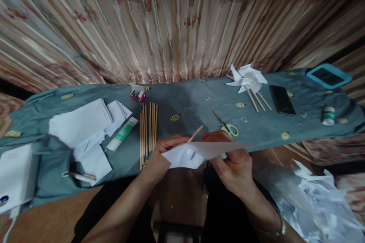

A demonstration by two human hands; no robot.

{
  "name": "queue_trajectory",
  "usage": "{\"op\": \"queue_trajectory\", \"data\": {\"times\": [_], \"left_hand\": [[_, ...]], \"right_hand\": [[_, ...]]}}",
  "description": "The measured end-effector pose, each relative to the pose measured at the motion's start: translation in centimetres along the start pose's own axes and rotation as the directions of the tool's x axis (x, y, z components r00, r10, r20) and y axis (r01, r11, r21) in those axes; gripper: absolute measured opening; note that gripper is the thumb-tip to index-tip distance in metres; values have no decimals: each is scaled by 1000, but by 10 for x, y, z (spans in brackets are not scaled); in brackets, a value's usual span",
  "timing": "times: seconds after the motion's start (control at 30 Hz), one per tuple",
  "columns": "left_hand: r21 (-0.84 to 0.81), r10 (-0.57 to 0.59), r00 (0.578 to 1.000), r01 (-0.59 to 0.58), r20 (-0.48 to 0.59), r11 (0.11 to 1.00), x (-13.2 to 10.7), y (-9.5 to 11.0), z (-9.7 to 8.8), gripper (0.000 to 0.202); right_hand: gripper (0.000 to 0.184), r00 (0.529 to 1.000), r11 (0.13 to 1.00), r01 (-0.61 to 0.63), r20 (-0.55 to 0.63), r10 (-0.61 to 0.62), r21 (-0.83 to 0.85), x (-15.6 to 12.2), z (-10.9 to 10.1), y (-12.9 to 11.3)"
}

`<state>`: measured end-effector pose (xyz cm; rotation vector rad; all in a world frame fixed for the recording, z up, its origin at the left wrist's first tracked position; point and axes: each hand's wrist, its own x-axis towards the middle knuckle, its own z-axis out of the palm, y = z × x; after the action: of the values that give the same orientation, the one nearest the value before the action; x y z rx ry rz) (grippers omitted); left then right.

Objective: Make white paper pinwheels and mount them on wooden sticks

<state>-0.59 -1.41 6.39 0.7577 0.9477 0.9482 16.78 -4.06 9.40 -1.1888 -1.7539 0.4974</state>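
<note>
The person's left hand (160,156) has its grip closed on the left end of a white paper piece (182,157), and the right hand (238,167) pinches the right part. The paper is held up at the middle of the worktop's (194,100) near edge; a wooden stick (196,133) juts up behind it (which fingers steady it is hidden). Scissors (229,129) lie just beyond the right hand. Loose sticks (148,125) lie beside the left hand. Pinwheels (247,78) rest by the far edge, right of centre.
</note>
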Motion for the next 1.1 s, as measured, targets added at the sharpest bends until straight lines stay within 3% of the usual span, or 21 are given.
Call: {"op": "queue_trajectory", "data": {"times": [0.2,0.43,0.63,0.8,1.1], "left_hand": [[83,-9,998,5,58,997,-3,3,-3,28],[96,-3,999,0,37,995,-5,4,-2,28],[188,-3,998,-10,67,982,-4,8,0,32],[163,32,992,-51,121,985,-4,5,-2,28],[198,7,996,-25,91,980,-4,2,-4,22]], "right_hand": [[23,992,990,122,-17,-123,-72,-1,-6,-3],[27,971,970,240,25,-240,-39,-7,-15,-1],[28,978,979,203,54,-201,-37,-6,-17,-2],[26,982,982,189,26,-189,-14,-6,-16,-1],[31,983,983,183,19,-182,-9,-8,-13,4]]}}
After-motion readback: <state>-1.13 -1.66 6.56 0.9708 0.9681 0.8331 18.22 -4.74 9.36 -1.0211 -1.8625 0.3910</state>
